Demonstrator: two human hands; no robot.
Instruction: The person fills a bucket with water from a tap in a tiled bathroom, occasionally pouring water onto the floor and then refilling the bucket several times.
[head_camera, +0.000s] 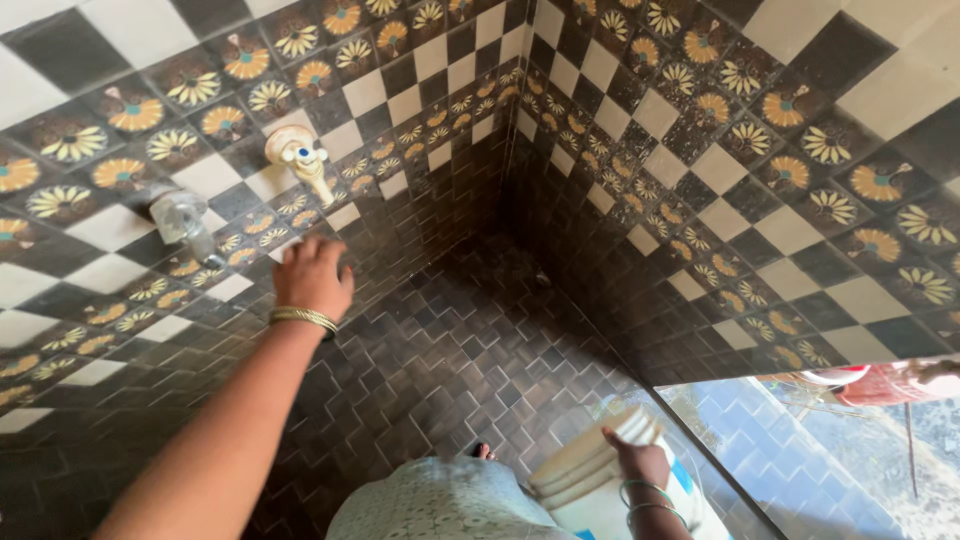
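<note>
Down at the bottom edge, a white bucket, partly cut off, is gripped at its rim by the right hand. Up the tiled wall, the left hand is stretched, fingers loosely spread and holding nothing, just beneath the pale tap; the metal tap beside it is blurred.

I see left hand raised at left wall, just below and right of upper tap. Second tap further left, lower on same wall. Right hand low at right, on rim of bucket (contents hidden). Bucket near doorway edge, right wall behind. Floor between walls, corner ahead.
</note>
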